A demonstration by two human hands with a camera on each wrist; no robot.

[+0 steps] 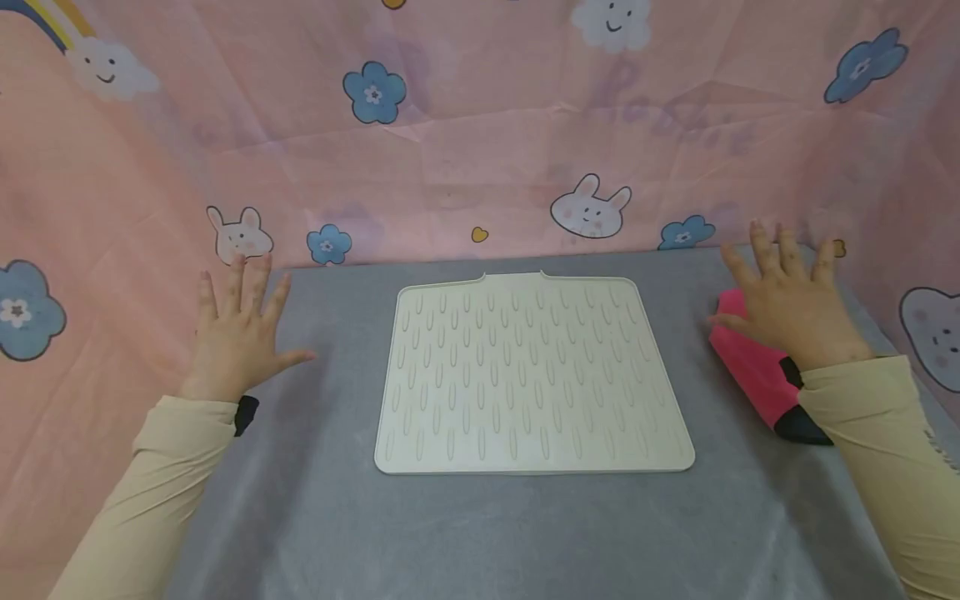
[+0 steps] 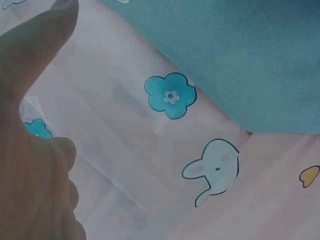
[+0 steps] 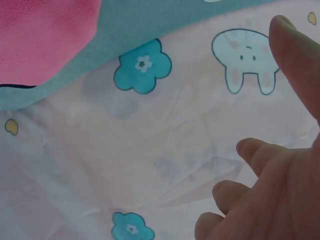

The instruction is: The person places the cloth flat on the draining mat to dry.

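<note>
A cream mat (image 1: 517, 375) with rows of raised oval ridges and a notched far edge lies flat in the middle of the grey tabletop. Left of it, my left hand (image 1: 234, 346) is held up with fingers spread and nothing in it. My right hand (image 1: 798, 312) is likewise spread and holds nothing, on the far right. Behind and below that hand lies a folded pink cloth (image 1: 750, 375) with black parts, partly hidden by the hand and sleeve. The right wrist view shows a corner of this pink cloth (image 3: 45, 40) at its upper left.
Pink fabric (image 1: 450, 150) printed with clouds, bunnies and flowers hangs behind the table and at both sides. The grey tabletop (image 1: 480, 533) extends in front of the mat toward me. A black band (image 1: 245, 414) shows at the left sleeve's cuff.
</note>
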